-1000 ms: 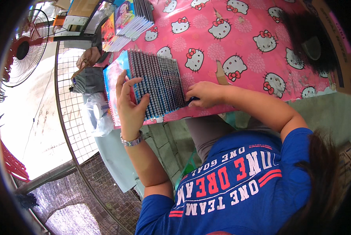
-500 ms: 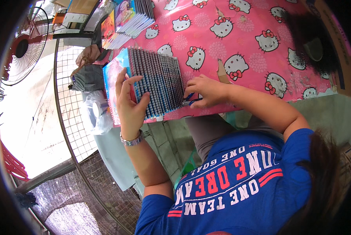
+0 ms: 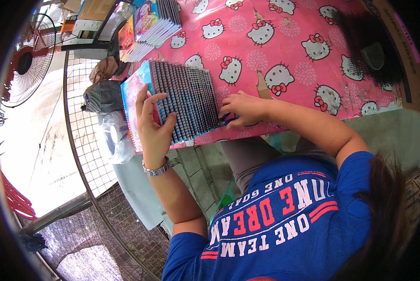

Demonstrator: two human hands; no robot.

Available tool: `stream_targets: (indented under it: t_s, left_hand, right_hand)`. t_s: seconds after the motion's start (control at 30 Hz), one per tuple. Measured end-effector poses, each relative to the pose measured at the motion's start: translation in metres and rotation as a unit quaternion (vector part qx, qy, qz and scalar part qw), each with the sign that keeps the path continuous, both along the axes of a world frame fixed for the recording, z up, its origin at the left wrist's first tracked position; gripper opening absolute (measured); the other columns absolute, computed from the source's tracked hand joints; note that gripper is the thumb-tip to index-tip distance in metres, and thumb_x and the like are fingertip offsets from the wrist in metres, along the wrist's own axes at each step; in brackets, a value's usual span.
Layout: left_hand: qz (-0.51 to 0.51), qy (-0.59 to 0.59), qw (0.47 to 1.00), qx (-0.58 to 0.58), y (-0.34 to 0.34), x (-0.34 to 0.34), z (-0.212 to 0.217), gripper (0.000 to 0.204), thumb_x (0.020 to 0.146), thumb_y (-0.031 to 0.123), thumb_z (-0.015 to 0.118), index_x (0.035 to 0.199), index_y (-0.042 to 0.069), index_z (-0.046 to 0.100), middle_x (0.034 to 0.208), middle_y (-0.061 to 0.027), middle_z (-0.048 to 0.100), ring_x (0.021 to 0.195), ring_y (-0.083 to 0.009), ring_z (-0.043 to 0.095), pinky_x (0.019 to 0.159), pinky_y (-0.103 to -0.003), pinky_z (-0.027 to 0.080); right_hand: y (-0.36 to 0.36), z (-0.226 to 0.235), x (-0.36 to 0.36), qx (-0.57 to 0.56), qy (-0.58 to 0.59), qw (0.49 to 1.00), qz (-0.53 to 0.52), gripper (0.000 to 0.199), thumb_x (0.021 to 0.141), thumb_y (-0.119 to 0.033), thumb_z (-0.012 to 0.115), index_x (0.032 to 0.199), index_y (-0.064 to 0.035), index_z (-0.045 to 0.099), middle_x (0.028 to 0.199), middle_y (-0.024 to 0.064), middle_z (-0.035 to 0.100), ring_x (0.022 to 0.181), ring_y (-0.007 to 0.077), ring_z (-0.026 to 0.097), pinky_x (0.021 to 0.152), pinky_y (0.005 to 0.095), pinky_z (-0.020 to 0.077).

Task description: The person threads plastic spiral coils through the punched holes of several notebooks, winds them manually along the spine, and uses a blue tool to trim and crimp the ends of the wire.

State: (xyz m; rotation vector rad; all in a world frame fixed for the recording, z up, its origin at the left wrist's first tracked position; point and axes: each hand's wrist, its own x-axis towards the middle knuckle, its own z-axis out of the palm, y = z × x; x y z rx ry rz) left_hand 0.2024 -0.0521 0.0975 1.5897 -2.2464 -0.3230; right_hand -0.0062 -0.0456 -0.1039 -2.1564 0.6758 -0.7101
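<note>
A fanned stack of thin booklets (image 3: pixel 186 98) with dark edges and a pink-and-blue cover lies at the near edge of a table covered with a pink cartoon-cat cloth (image 3: pixel 289 42). My left hand (image 3: pixel 153 124), a metal watch on its wrist, lies over the stack's left part with fingers spread and curled onto the booklets. My right hand (image 3: pixel 242 108) pinches the stack's lower right corner, where a bit of blue cover shows under the fingertips.
A second pile of colourful booklets (image 3: pixel 149 23) lies at the table's far left. A wire mesh panel (image 3: pixel 86 145), a clear plastic bag (image 3: pixel 114 140) and a standing fan (image 3: pixel 25 63) are on the left. A cardboard box (image 3: pixel 407 51) stands at the right.
My right hand's fingers have shifted slightly at the stack's corner and a blue cover edge now shows beneath them. My left hand stays on the stack.
</note>
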Motion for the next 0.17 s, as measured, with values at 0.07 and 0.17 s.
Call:
stream_targets:
  t_s: [0.07, 0.17]
  left_hand:
    - [0.006, 0.016, 1.0, 0.009, -0.0001, -0.0003, -0.0007, 0.051, 0.07, -0.007, 0.069, 0.118, 0.009, 0.064, 0.151, -0.0179, 0.04, 0.142, -0.0301, 0.037, 0.114, -0.04, 0.032]
    - [-0.004, 0.032, 0.999, 0.017, -0.0005, -0.0002, -0.0007, 0.05, 0.07, -0.007, 0.069, 0.118, 0.008, 0.064, 0.152, -0.0178, 0.038, 0.143, -0.0301, 0.035, 0.115, -0.04, 0.031]
  right_hand:
    - [-0.0011, -0.0004, 0.0009, 0.038, 0.022, 0.999, 0.018, 0.038, 0.084, -0.033, 0.071, 0.113, -0.0094, 0.069, 0.113, 0.0155, 0.065, 0.105, 0.0334, 0.062, 0.09, 0.0468, 0.0462]
    - [-0.0081, 0.0022, 0.0056, 0.15, 0.07, 0.985, 0.057, 0.041, 0.084, -0.035, 0.071, 0.117, -0.0114, 0.067, 0.123, 0.0125, 0.062, 0.115, 0.0294, 0.058, 0.095, 0.0495, 0.0424]
